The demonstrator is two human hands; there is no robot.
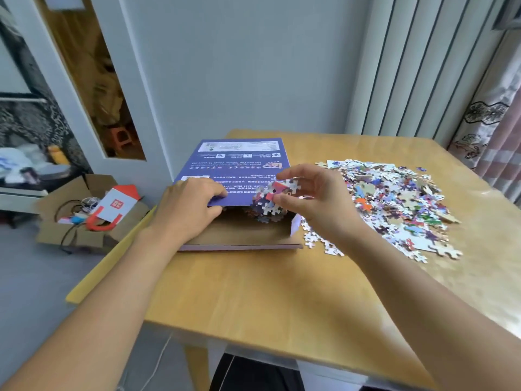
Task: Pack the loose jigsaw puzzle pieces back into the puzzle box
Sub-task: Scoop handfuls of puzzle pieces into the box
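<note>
A flat purple puzzle box (pixel 239 162) lies at the table's far left, its near end open and showing a brown cardboard inside (pixel 239 230). My left hand (pixel 189 207) grips the box's upper panel at the opening and holds it lifted. My right hand (pixel 313 193) pinches a clump of joined puzzle pieces (pixel 277 193) right at the opening's right side, above pieces that lie inside the box. A big heap of loose puzzle pieces (pixel 394 201) covers the table to the right of my right hand.
The wooden table (pixel 267 292) has bare surface in front of the box. A few stray pieces (pixel 318 241) lie by the box's right corner. On the floor to the left stands a cardboard carton (pixel 84 218) with a paper bag and cables. A curtain hangs at far right.
</note>
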